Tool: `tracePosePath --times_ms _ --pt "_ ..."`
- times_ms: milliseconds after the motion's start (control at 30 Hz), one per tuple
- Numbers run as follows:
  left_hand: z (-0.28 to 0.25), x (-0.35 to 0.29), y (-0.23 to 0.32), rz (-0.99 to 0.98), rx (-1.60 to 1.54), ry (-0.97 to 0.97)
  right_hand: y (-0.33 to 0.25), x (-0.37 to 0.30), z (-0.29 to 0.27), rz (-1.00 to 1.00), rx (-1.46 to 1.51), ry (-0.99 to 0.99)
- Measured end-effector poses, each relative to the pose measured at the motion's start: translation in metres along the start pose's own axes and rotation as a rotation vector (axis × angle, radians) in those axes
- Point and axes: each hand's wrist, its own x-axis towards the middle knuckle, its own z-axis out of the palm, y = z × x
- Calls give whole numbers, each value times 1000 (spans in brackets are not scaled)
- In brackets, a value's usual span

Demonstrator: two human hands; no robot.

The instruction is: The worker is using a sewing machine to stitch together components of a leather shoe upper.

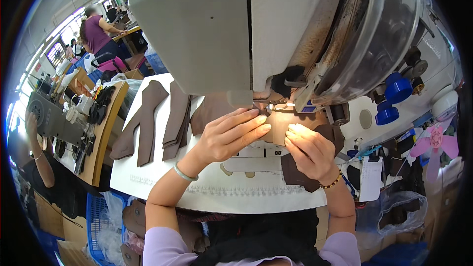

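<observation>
Under the head of a large grey sewing machine [197, 34] lies a brown leather-like piece [281, 124], lit by the machine's lamp near the needle. My left hand [231, 137] presses its fingers together at the left edge of this piece, tips close to the needle area. My right hand [310, 153] pinches the near right edge, fingers bent. More brown flat pieces [148, 123] are spread on the white table [231, 192] to my left. Another dark brown piece [295, 173] shows beneath my right hand. The needle point itself is hard to make out.
Blue thread knobs [398, 87] stick out right of the machine, with a pink fan [435, 140] beyond. A blue basket [96, 226] stands low on the left. A wooden-edged bench [106, 133] and seated co-worker [44, 172] are farther left.
</observation>
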Motion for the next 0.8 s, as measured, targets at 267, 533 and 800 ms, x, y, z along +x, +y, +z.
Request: tracePosePath --times_ms 267,533,800 --pt "5 1 5 -27 48 49 2 -1 -4 27 57 -24" --pt "7 0 2 -4 61 71 3 -1 -2 7 22 -5" --pt "10 3 5 -40 44 87 -2 -3 -9 114 90 -66"
